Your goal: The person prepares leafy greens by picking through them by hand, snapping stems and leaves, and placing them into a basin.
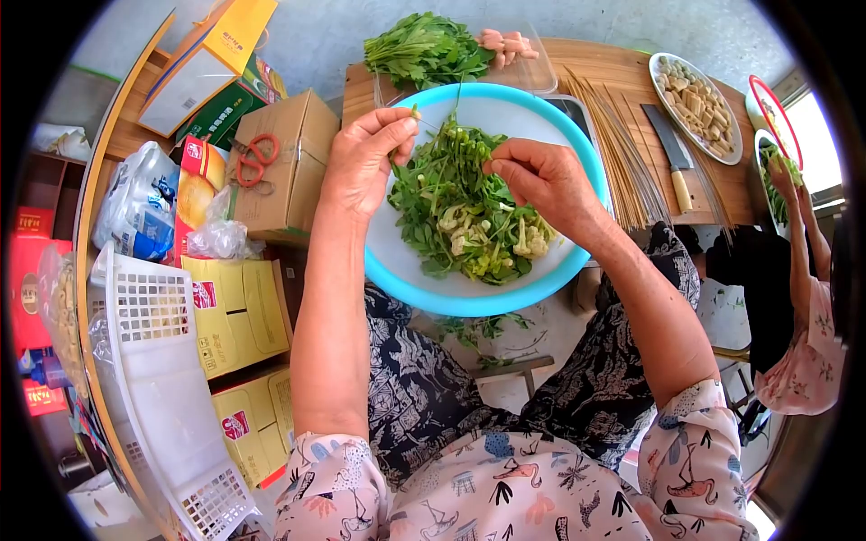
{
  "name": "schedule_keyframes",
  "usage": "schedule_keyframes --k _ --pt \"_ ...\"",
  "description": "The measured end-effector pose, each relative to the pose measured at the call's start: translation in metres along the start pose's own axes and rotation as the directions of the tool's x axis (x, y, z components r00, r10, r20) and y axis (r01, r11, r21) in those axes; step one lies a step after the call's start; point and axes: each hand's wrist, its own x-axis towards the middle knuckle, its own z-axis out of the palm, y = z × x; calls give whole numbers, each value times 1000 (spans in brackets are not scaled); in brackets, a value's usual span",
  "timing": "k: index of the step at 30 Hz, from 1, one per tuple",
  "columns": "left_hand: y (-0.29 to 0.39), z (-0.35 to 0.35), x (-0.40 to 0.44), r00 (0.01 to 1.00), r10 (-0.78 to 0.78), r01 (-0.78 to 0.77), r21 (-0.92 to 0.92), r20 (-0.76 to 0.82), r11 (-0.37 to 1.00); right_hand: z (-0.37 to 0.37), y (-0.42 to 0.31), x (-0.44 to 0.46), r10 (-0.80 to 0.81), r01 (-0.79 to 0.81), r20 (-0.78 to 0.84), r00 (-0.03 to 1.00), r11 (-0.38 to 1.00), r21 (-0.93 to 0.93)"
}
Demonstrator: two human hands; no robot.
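Note:
My left hand (372, 155) is closed in a pinch over the left rim of a white basin with a blue edge (483, 305). A green stem (415, 112) pokes out between its thumb and forefinger, and a thin line runs from there toward the greens. Over the right side of the basin, my right hand (548, 180) pinches at the edge of some leafy greens (458, 149); the exact piece in its fingertips is hidden. Below both hands lie more greens mixed with pale cauliflower florets (469, 230).
Behind the basin are a bunch of leafy greens (424, 50) and pink sausage pieces (507, 43). Thin skewers (613, 144), a cleaver (667, 140) and a plate of beige chunks (699, 104) lie right. Another person's hands (787, 185) hold greens. Boxes (284, 153) and red scissors (257, 160) stand left.

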Motion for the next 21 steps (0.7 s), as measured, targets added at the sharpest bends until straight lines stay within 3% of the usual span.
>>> schedule_keyframes --k 11,17,19,21 --pt "-4 5 -2 992 -91 88 43 88 995 -1 -2 1 15 -15 5 1000 999 31" --pt "-14 9 2 998 36 -41 109 54 993 -2 1 3 30 -30 -1 1000 999 43" --pt "-14 17 1 987 161 -152 221 -26 963 -3 8 5 79 -74 -21 997 980 185" --pt "-16 13 5 970 229 -193 324 -77 926 -10 11 8 77 -60 -76 994 977 206"
